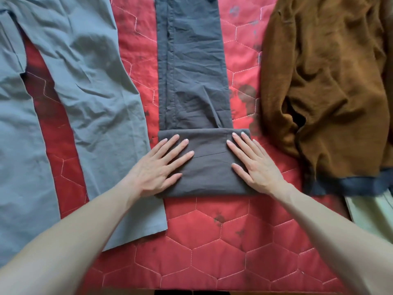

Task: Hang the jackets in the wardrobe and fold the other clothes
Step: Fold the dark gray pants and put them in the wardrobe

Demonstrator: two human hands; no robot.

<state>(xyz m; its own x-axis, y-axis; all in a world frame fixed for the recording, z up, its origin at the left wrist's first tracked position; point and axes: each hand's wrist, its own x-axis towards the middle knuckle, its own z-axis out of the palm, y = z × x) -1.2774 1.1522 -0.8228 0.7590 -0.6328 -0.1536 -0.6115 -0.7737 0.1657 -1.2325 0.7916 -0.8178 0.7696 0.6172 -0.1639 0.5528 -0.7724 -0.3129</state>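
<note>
Red quilted bedspread (212, 241) with hexagon stitching serves as the folding surface. Dark grey trousers (191, 71) lie lengthwise at centre, near end turned up once. Left hand (161, 165) and right hand (253, 165) press flat, fingers straight, gripping nothing, likely setting the crease. Light grey trousers (85, 92) wait left; brown jacket (329, 92) right, probably for hanging.

Count: 2 prs trousers, i.e. 1 dark grey pr (191, 81) at centre w/ near end folded over, 1 light grey-blue pr (80, 81) at left. 1 brown jacket (323, 81) at right. 1 pale garment (372, 211), near right, type unclear. 1 red quilt (212, 252) under all. 2 hands: left (161, 165), right (255, 165).
</note>
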